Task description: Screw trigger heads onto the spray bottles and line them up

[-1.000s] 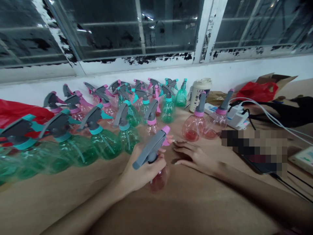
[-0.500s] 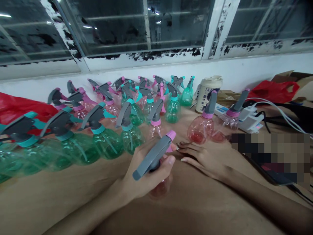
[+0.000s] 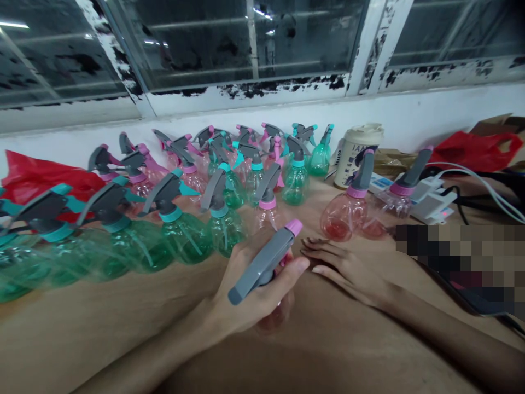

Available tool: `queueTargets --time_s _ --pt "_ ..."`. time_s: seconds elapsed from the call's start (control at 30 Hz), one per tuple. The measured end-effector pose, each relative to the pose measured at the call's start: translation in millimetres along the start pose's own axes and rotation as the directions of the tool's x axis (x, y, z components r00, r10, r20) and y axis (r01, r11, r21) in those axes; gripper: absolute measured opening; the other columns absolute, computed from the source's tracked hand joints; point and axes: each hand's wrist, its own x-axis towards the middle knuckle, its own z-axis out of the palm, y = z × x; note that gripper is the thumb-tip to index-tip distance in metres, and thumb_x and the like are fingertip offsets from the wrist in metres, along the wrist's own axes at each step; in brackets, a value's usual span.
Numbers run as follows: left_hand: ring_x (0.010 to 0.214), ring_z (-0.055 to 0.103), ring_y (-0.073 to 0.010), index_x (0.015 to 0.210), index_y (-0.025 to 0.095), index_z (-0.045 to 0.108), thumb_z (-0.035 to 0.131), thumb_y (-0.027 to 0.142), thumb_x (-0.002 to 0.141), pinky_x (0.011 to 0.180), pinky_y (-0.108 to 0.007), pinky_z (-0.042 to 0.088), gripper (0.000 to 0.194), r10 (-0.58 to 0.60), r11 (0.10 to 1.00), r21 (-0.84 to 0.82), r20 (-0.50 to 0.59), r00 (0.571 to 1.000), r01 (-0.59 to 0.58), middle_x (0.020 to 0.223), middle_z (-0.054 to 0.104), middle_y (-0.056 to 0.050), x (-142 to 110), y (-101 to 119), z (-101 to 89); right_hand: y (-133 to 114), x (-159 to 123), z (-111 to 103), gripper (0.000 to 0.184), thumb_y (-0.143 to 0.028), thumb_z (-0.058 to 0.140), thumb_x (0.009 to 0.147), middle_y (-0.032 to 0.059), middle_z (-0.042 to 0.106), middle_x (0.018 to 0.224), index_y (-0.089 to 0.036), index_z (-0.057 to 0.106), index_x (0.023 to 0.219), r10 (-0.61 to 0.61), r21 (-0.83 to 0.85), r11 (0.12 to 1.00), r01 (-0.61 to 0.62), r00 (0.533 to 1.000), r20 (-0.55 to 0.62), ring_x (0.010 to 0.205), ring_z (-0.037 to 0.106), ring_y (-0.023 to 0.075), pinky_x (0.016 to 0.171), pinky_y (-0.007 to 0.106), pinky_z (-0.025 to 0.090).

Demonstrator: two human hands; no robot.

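Note:
My left hand (image 3: 256, 306) is wrapped round the neck of a pink spray bottle (image 3: 268, 260) with a grey head and pink nozzle. Its thumb lies along the near side, and the bottle's reddish body shows below the palm. The far fingers are partly hidden behind the spray head. To the right of the nozzle my right hand (image 3: 348, 268) rests palm down on the wooden table (image 3: 348, 345), fingers stretched out and holding nothing. Just beyond the left hand stands another pink spray bottle (image 3: 267, 207). Two more, one being a pink spray bottle (image 3: 344, 216), stand behind the right hand.
Green spray bottles (image 3: 186, 238) form a row at left, with several pink and green ones behind. A paper cup (image 3: 356, 158), white chargers (image 3: 430, 200) with cables, and red plastic bags (image 3: 471, 150) sit along the wall. A phone (image 3: 463, 295) lies at right.
The view has shifted slightly, so everything sits a little further right. The pink trigger of the held bottle shows less beyond the left fingers. My right hand stays flat on the table.

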Motion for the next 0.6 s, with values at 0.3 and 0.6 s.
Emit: queueTargets --time_s 0.3,0.6 --pt "0.055 0.051 -0.0141 0.074 0.023 0.056 0.044 0.019 0.074 0.056 -0.029 0.050 0.013 0.106 0.987 0.131 -0.056 0.993 -0.098 0.064 0.053 0.002 -3.1 -12.1 0.9 -5.5 -1.8 1.5 0.044 -0.041 0.045 0.089 0.0082 0.050 0.132 -0.021 0.047 0.128 0.022 -0.063 0.998 -0.022 1.000 0.012 0.127 0.039 0.0217 0.103 0.047 0.035" --pt "0.054 0.051 -0.0117 0.076 0.022 0.054 0.044 0.011 0.066 0.051 -0.024 0.046 0.018 0.101 0.991 0.100 -0.088 0.991 -0.092 0.067 0.054 0.002 -3.3 -7.7 4.3 -4.7 -7.1 10.4 0.049 -0.040 0.046 0.088 0.0087 0.046 0.136 -0.019 0.042 0.132 0.012 -0.174 0.985 -0.016 1.000 -0.023 0.128 0.036 0.0228 0.104 0.046 0.035"
